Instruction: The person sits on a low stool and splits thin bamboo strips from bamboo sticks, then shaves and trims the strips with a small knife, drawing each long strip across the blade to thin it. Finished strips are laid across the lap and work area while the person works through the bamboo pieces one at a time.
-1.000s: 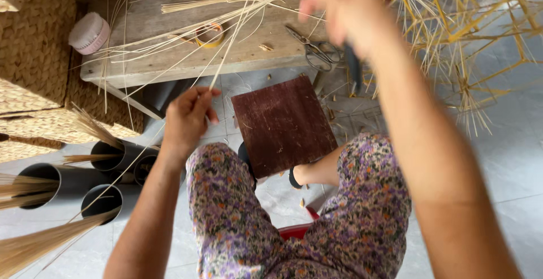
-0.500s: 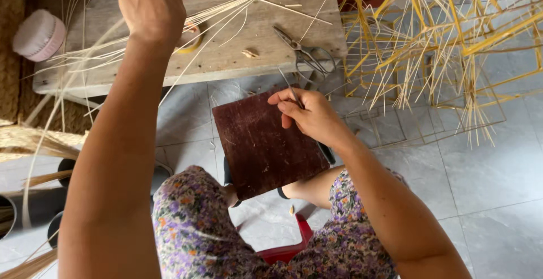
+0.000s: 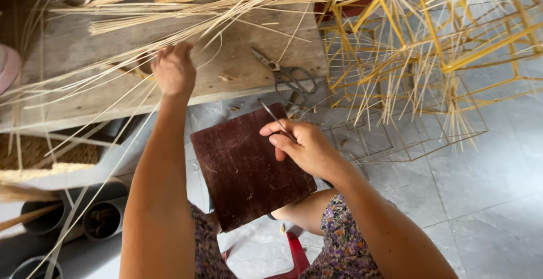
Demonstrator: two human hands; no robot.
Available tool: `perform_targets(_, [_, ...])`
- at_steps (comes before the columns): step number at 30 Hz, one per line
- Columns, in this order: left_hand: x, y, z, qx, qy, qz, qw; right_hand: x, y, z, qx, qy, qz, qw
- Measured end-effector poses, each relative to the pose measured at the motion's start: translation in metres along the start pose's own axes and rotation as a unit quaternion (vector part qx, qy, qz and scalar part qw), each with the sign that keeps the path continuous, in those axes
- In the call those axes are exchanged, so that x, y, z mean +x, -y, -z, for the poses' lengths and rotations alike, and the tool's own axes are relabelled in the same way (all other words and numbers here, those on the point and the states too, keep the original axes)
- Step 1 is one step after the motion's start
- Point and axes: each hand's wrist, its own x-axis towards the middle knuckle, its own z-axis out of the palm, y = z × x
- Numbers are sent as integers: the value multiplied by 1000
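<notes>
Bamboo strips [image 3: 169, 7] at twelve o'clock, gripped in left hand [image 3: 174, 71] fingers over table [image 3: 73, 52]; right hand [image 3: 302, 146] pinching thin blade [image 3: 275, 118] above dark board [image 3: 249, 168]; scissors [image 3: 291, 78], yellow frames [image 3: 430, 41] at two

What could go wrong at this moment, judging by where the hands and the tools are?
The right hand pinches a thin pointed tool over the dark board on the lap; a slip might jab the leg. The left hand reaches among long bamboo strips on the wooden bench, so splinters seem possible. The scissors lie near the bench edge and could be knocked off.
</notes>
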Motion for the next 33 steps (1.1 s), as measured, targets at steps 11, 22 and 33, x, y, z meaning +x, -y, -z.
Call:
perform_targets(11, [15,54,-14,-93,-84,156,980,10,4,7,-27,8,-16,999])
perform_targets(22, [54,43,70,-457,374,211,779,3,-3,6,-15,-16,40,999])
perform_targets(33, [52,56,125,-702,29,246,668,-12,9,0,-25,-26,21,999])
